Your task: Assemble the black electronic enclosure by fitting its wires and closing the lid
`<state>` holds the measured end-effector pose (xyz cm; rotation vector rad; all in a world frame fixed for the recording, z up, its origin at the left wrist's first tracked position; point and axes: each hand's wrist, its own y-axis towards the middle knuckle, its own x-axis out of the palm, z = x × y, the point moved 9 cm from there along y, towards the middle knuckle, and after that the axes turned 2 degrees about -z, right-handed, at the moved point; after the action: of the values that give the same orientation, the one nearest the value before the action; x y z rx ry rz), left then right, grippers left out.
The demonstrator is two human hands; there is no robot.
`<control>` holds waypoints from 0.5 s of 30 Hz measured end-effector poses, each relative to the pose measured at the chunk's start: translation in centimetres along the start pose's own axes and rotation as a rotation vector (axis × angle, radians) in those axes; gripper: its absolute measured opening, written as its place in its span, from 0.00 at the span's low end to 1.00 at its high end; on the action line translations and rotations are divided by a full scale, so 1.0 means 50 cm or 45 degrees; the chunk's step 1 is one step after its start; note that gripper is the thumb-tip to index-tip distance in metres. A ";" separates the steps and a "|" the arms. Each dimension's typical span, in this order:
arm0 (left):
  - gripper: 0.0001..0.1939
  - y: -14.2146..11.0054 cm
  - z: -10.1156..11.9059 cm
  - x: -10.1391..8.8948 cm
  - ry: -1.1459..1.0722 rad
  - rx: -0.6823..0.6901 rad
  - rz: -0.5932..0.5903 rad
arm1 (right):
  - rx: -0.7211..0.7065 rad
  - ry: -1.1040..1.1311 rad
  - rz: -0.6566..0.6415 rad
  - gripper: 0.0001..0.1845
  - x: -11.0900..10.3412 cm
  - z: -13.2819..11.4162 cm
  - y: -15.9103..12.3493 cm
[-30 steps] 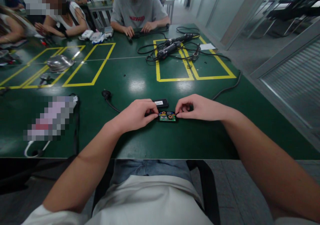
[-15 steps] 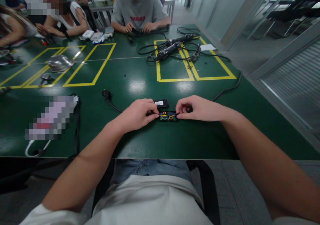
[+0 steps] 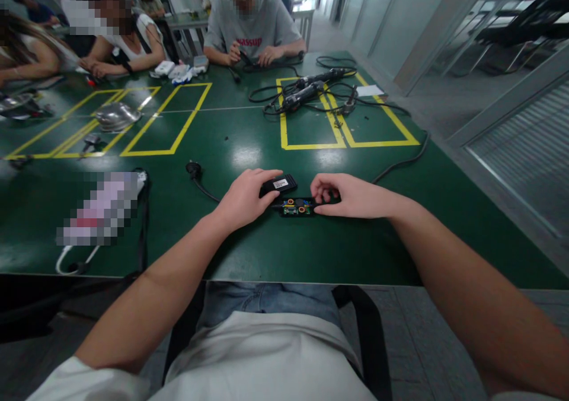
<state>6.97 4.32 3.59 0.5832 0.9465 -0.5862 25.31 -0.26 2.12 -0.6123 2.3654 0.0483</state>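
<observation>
A small black case with a green circuit board (image 3: 297, 209) lies face up on the table, with copper coils and blue and yellow wires showing. My left hand (image 3: 251, 194) has its fingers and thumb around the left end of a black cover (image 3: 281, 184) with a white label, just behind the case. The cover is slightly turned. My right hand (image 3: 344, 196) is at the case's right end, thumb and fingertips closed on the black cable there. A black cable with a plug (image 3: 194, 169) runs in from the left, under my left hand.
A pouch-like pixelated item (image 3: 104, 208) with a strap lies at the left. Black tools with coiled cables (image 3: 306, 92) lie at the back right, near yellow tape outlines. A metal bowl-shaped part (image 3: 118, 116) is back left. A person in a grey shirt (image 3: 255, 27) sits opposite.
My left hand has let go of the case's left end and taken hold of the labelled cover, tilting it a little. My right hand stays at the right end. The view has shifted slightly.
</observation>
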 end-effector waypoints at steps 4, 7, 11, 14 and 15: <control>0.27 -0.016 0.046 -0.020 -0.168 0.239 0.053 | -0.022 0.075 -0.012 0.14 0.001 0.001 -0.001; 0.23 -0.024 0.074 -0.004 -0.185 0.381 -0.088 | -0.031 0.087 -0.024 0.14 0.003 0.002 -0.002; 0.21 -0.026 0.086 0.025 -0.129 0.430 -0.272 | -0.031 0.035 -0.035 0.13 0.005 -0.001 -0.002; 0.20 -0.026 0.088 0.028 -0.131 0.415 -0.276 | -0.031 0.019 -0.039 0.12 0.005 -0.003 -0.002; 0.20 -0.026 0.087 0.027 -0.144 0.398 -0.270 | -0.034 0.019 -0.040 0.12 0.005 -0.003 -0.003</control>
<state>9.19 0.18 4.15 0.7246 0.8197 -0.9588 25.12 -0.50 2.10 -0.6645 2.3722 0.0612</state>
